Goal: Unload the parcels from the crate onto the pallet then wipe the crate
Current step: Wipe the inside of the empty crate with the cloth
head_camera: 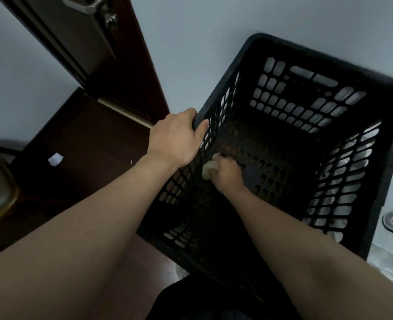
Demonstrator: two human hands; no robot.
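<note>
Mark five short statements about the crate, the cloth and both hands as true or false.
1. The left hand grips a corner of the rim of the black crate. True.
2. The right hand hangs outside the black crate. False: it is reaching down inside, close to the bottom.
3. The right hand holds a pale cloth. True.
4. Parcels fill the black crate. False: no parcel shows inside it, and its perforated bottom is bare.
5. A white scrap lies on the dark floor, left of the black crate. True.
</note>
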